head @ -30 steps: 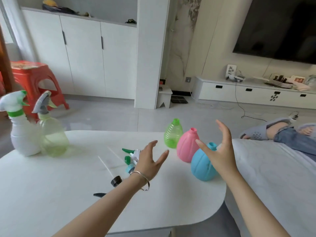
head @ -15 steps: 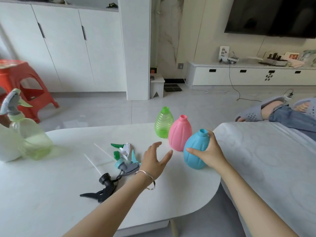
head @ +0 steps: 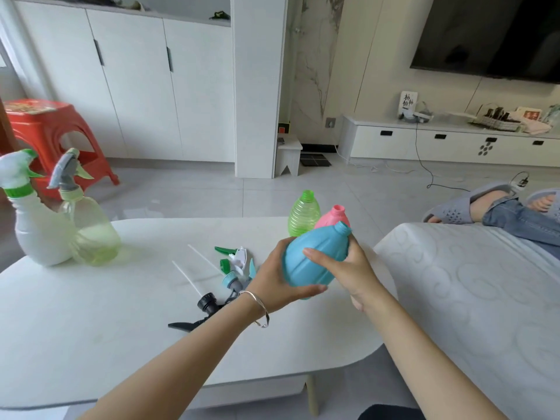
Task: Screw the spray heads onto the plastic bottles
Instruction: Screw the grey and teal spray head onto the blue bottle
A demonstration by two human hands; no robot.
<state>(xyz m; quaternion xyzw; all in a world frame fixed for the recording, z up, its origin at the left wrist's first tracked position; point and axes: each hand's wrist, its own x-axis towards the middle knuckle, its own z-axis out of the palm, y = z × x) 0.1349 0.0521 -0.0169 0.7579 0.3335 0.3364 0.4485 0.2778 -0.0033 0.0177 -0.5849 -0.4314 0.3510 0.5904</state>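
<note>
Progress: white bottle [head: 36, 237] and clear bottle [head: 95, 237], far left of the hands, wear heads. Left hand [head: 272, 283] and right hand [head: 348, 274] clasp the bare-necked blue bottle [head: 321, 241] off the desk [head: 91, 328]; green bottle [head: 304, 215], pink bottle [head: 333, 215] beyond and loose spray heads [head: 238, 265] nearby wait

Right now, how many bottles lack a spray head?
3: blue bottle gripped by the left hand and right hand; pink bottle and green bottle standing just behind it on the table.

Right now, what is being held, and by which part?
The blue bottle, by its round body: left hand cups the lower end, right hand nearer the neck.
</note>
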